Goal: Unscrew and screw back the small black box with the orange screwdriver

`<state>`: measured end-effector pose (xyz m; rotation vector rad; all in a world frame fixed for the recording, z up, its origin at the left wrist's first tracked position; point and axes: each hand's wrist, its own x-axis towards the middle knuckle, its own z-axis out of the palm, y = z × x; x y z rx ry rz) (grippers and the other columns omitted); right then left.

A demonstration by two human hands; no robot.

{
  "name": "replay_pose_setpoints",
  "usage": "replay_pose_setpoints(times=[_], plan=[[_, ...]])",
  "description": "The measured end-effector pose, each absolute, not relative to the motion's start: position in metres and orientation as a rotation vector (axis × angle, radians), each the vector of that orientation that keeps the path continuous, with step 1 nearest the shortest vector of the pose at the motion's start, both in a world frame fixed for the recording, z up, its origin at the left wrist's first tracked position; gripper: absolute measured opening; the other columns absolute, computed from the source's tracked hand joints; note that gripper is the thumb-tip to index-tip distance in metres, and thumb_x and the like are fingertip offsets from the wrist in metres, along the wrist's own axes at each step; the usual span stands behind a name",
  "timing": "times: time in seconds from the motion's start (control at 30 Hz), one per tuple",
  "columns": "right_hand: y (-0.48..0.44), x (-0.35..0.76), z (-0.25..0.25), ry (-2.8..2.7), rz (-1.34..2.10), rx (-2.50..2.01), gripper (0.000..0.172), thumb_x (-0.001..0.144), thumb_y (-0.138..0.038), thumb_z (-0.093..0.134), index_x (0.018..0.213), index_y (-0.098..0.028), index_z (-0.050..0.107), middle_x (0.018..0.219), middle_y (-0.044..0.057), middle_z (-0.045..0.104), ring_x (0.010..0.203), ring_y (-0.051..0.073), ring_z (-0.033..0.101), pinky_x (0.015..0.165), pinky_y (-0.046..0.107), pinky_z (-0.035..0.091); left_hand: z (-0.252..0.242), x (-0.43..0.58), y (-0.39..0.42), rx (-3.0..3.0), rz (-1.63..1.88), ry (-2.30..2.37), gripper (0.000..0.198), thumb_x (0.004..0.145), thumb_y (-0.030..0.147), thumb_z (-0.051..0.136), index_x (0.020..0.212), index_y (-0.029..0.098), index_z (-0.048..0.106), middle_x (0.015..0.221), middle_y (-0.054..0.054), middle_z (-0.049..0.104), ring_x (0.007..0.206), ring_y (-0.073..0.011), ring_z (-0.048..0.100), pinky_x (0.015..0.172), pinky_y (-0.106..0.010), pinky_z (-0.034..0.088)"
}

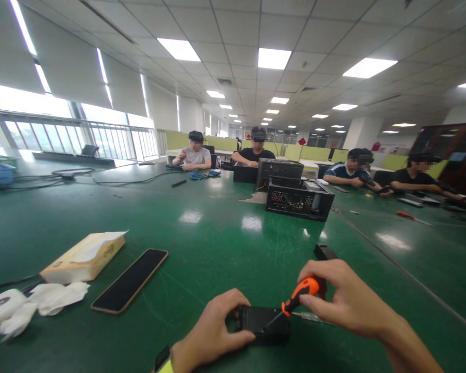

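Note:
My left hand (219,326) grips the left end of a small black box-shaped device (252,318) lying on the green table. Its thumb presses the near side and its fingers curl over the far side. In my right hand (339,295) is an orange and black screwdriver (302,294), held by the handle and tilted. The screwdriver's shaft slants down to the left, and its tip meets the top face of the device. A thin clear and metal tool (309,316) lies just right of the device, partly behind my right hand. Beyond that hand rests a black block-like piece (325,252).
To the left lie a smartphone (130,282), a tissue pack (87,256), crumpled tissues (56,299) and a white object (2,308). Open black computer cases (299,199) stand farther back on the green table (202,243). Several people sit across it. Another screwdriver (407,215) lies far right.

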<state>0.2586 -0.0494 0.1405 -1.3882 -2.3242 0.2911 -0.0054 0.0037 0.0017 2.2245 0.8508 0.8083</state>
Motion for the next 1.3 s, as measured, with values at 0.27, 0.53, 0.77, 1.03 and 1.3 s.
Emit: replay_pose_setpoints(times=[0.27,0.53,0.77,1.03,1.3], plan=[[-0.049,0.260,0.138,-2.339,0.240,-1.379,0.025,0.085,-0.037,0.065,0.070,-0.018,0.059,0.063,-0.004,0.055,0.059,0.011,0.047,0.057,0.024,0.033,0.000,-0.006,0.005,2.235,0.821,0.831,0.029,0.075,0.030,0.077,0.097,0.018,0.063,0.089,-0.002,0.061,0.079,-0.0182,0.055,0.071,-0.026,0.041],[-0.054,0.261,0.141,-2.353,0.309,-1.292,0.018,0.086,-0.036,0.067,0.081,-0.019,0.066,0.073,-0.002,0.061,0.065,0.012,0.053,0.062,0.024,0.038,0.002,-0.004,0.004,2.227,0.813,0.841,0.027,0.075,0.027,0.077,0.095,0.017,0.064,0.089,-0.002,0.061,0.079,-0.0181,0.055,0.071,-0.025,0.041],[-0.058,0.266,0.147,-2.390,0.423,-1.222,0.011,0.086,-0.028,0.066,0.093,-0.020,0.068,0.088,0.002,0.066,0.080,0.016,0.059,0.075,0.028,0.043,0.002,-0.004,0.004,2.225,0.803,0.851,0.027,0.074,0.027,0.077,0.095,0.017,0.063,0.089,-0.002,0.061,0.079,-0.0181,0.055,0.071,-0.025,0.041],[-0.054,0.259,0.139,-2.356,0.216,-1.367,0.033,0.084,-0.040,0.067,0.064,-0.018,0.054,0.063,-0.004,0.050,0.058,0.012,0.044,0.056,0.025,0.031,0.001,-0.004,0.004,2.228,0.793,0.858,0.028,0.073,0.024,0.077,0.096,0.018,0.063,0.090,-0.002,0.061,0.080,-0.0183,0.055,0.072,-0.026,0.041],[-0.057,0.265,0.151,-2.346,0.452,-1.328,0.005,0.081,-0.019,0.065,0.086,-0.020,0.063,0.084,0.000,0.063,0.076,0.015,0.056,0.073,0.027,0.042,-0.007,-0.004,0.007,2.220,0.779,0.922,0.032,0.069,0.032,0.080,0.093,0.019,0.064,0.088,-0.002,0.062,0.077,-0.0185,0.055,0.069,-0.024,0.042]])
